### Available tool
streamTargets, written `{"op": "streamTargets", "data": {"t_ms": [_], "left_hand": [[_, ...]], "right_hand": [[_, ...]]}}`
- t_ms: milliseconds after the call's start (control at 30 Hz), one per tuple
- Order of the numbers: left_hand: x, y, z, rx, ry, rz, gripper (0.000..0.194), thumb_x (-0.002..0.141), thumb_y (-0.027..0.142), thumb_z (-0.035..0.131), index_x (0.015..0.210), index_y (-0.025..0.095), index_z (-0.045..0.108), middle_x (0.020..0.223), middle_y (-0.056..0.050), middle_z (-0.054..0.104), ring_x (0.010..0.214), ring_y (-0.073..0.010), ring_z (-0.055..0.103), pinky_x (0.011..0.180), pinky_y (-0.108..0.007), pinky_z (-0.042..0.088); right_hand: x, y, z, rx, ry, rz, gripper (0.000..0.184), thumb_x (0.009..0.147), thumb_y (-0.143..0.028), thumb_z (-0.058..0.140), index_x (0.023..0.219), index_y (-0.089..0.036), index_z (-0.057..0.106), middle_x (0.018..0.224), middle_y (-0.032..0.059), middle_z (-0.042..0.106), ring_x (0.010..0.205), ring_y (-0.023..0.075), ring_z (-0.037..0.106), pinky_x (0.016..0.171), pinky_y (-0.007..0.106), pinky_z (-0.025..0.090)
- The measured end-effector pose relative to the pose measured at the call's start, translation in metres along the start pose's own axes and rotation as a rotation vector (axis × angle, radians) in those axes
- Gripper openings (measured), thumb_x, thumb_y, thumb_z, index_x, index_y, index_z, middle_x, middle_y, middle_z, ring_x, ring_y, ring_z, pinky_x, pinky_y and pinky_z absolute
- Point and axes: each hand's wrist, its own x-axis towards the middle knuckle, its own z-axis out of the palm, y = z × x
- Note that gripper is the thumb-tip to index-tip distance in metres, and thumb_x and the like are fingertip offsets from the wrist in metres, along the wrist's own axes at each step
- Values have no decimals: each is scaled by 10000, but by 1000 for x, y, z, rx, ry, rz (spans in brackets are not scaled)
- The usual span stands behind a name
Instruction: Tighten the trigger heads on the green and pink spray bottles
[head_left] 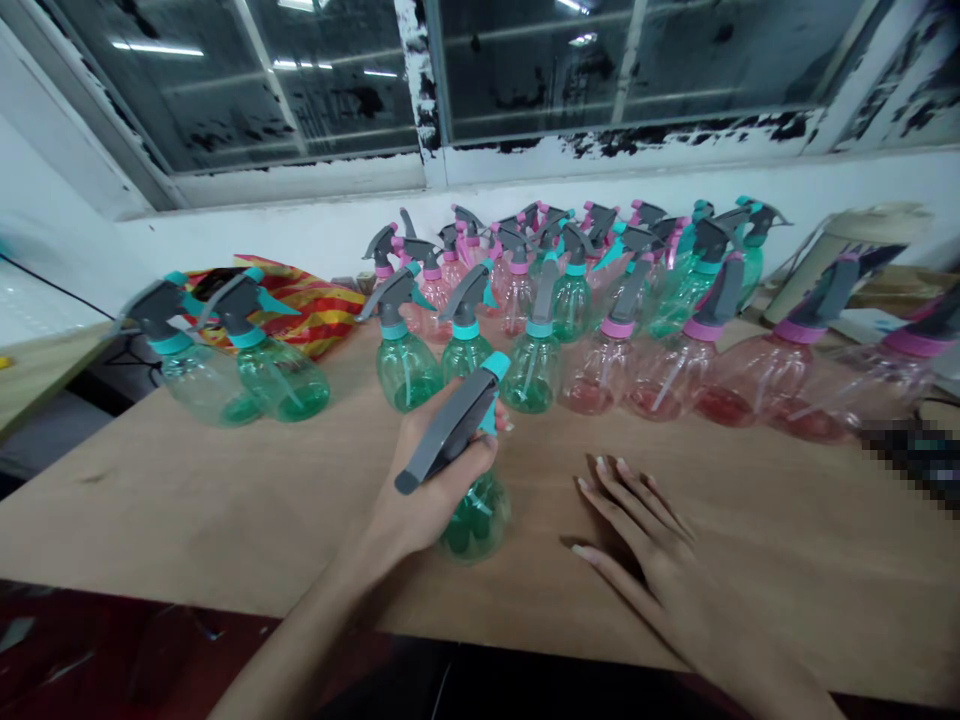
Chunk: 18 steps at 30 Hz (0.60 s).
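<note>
My left hand [420, 490] is wrapped round the neck of a green spray bottle [476, 515] with a grey trigger head and a teal collar; the bottle stands on the wooden table [225, 500] near its front edge. My right hand [645, 540] lies flat on the table just to the right of that bottle, fingers stretched out and holding nothing.
Several green and pink spray bottles [540, 290] crowd the back of the table, under a window. Two green bottles [247, 375] stand apart at the left, before a red and yellow striped bag [315, 300]. Pink bottles [750, 380] run along the right. A beige container [840, 250] stands at far right.
</note>
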Motion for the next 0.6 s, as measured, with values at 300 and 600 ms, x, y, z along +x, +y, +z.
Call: {"op": "streamTargets", "data": {"t_ms": [300,600], "left_hand": [[-4,-13,0,-64,-30,12,405,799,288,579,1200,279,632,950,-8,714,858,-183,662,791,-283,527],[-4,-9,2,-50,-34,15,417,777,257,554,1188,263,622,849,7,702,788,-188,663,745,-289,539]], "right_hand": [[-2,1,-1,-6,-18,8,617,943,-534,441,1472,-224,373,1559,58,332,1440,259,287,1150,525,323],[1,1,-2,3,-18,2,609,946,-524,442,1466,-212,387,1551,68,349,1435,267,299,1146,531,325]]}}
